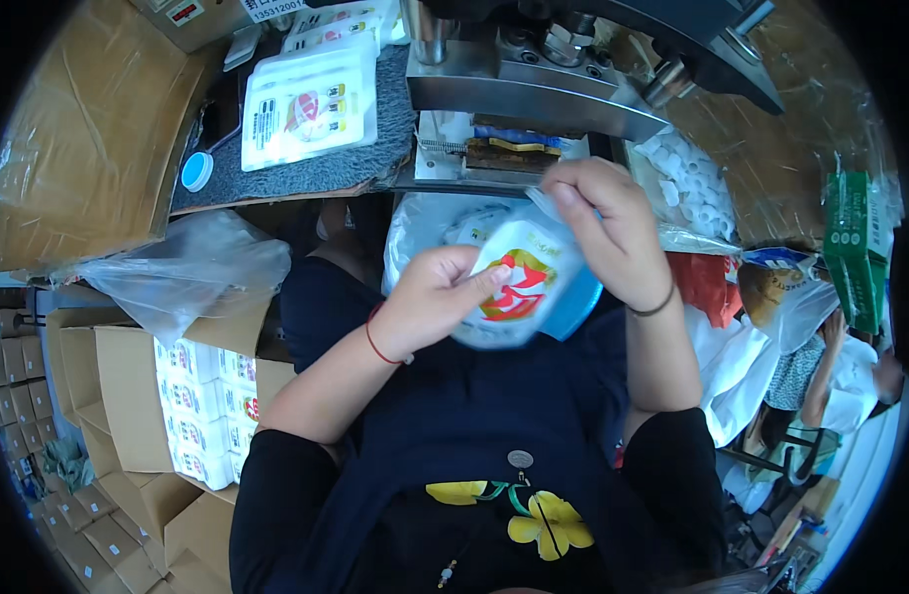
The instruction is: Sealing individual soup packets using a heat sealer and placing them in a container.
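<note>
A white plastic pouch (519,282) with a red and yellow-green print is held up in front of my body, a little tilted. My left hand (437,297) grips its left side, thumb across the printed face. The fingers of my right hand (613,223) pinch together at its top right corner, a clear-looking strip there. Behind the pouch shows part of a blue rounded thing (581,305), mostly hidden. A clear plastic bag (410,233) with more printed pouches in it lies just beyond my left hand. Right beyond both hands stands a metal press machine (544,94).
Flat white printed pouches (311,104) lie stacked on a grey cloth at the far left, beside a blue-white round lid (197,171). White ring-like caps (687,178) fill a bag at right. An open carton (128,396) of packed pouches stands left. Another person (851,381) sits at far right.
</note>
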### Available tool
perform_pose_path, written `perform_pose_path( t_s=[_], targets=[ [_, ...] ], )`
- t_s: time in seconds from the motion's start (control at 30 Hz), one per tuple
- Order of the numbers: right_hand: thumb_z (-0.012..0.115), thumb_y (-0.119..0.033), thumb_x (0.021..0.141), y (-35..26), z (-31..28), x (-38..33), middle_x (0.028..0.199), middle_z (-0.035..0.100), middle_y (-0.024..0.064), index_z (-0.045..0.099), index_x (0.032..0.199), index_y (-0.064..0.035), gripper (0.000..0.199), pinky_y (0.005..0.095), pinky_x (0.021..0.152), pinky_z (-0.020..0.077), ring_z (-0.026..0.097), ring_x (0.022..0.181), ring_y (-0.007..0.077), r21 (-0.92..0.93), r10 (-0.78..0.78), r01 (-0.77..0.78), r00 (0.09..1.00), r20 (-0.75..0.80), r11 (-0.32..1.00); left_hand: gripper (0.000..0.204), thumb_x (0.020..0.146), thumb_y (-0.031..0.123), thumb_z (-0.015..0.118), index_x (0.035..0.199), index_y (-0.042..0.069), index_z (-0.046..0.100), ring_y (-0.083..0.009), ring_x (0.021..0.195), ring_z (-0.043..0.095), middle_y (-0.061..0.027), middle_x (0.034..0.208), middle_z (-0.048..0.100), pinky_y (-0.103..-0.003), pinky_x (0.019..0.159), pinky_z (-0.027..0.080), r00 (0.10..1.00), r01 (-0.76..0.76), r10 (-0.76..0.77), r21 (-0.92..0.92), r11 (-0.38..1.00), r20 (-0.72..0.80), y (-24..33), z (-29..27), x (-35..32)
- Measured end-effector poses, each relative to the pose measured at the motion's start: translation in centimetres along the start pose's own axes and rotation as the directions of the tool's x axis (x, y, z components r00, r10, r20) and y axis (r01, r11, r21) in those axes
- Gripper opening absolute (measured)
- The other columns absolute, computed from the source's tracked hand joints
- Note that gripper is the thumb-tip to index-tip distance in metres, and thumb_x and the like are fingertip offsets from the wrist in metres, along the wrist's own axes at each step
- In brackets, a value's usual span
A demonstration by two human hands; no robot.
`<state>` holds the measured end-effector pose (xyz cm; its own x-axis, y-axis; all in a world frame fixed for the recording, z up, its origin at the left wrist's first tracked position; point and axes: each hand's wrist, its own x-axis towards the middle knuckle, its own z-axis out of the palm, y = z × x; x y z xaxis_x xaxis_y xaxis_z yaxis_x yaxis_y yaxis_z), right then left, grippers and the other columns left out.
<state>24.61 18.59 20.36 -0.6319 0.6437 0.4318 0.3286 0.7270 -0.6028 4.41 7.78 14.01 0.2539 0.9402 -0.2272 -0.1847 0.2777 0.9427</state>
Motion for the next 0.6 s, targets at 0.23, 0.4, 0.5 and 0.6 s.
perform_pose_path(
  t_s=[0.23,0.4,0.5,0.6],
  targets=[
    [0.05,-0.027,0.102,1.6,-3.1,-2.8,0.103,0.066,0.0166,0.061,0.119,-0.0034,0.031,0.0367,0.081,0.0502,0.065,0.094,0.0318,-0.272,0.125,-0.107,0.991,0.048,0.956,0.027,0.096,0.013,0.064,0.117,-0.004,0.064,-0.013,0.096,0.066,-0.0093,0.108,0.07,-0.03,0.087,0.053,0.958,0.237,-0.175,-0.277,0.931,0.228,-1.3,1.4,0.8],
    [0.065,-0.016,0.089,8.6,-6.8,-5.7,0.1,0.065,0.0187,0.063,0.113,-0.0076,0.025,0.0444,0.078,0.0511,0.063,0.09,0.0378,-0.651,0.361,-0.403,0.91,-0.206,0.644,0.033,0.088,0.002,0.067,0.12,-0.005,0.061,-0.0207,0.1,0.069,-0.0149,0.115,0.068,-0.036,0.089,0.056,0.982,0.176,-0.13,-0.415,0.893,0.136,0.7,-1.2,4.8],
    [0.066,-0.015,0.088,10.1,-6.1,-5.7,0.099,0.065,0.0188,0.062,0.113,-0.0069,0.027,0.0437,0.078,0.0511,0.063,0.09,0.0381,-0.7,0.458,-0.392,0.883,-0.103,0.598,0.035,0.087,0.003,0.068,0.12,-0.005,0.061,-0.0224,0.1,0.069,-0.0174,0.116,0.068,-0.036,0.091,0.056,0.983,0.172,-0.133,-0.402,0.899,0.124,1.4,-2.4,6.3],
    [0.066,-0.014,0.087,10.9,-5.4,-6.0,0.104,0.065,0.0182,0.062,0.112,-0.0052,0.027,0.043,0.078,0.0511,0.063,0.091,0.0378,-0.654,0.409,-0.41,0.897,-0.165,0.636,0.04,0.089,0.008,0.068,0.124,-0.004,0.055,-0.0228,0.096,0.066,-0.0151,0.113,0.065,-0.037,0.086,0.055,0.985,-0.027,0.016,-0.062,0.998,-0.169,0.2,-4.1,6.5]
  ],
)
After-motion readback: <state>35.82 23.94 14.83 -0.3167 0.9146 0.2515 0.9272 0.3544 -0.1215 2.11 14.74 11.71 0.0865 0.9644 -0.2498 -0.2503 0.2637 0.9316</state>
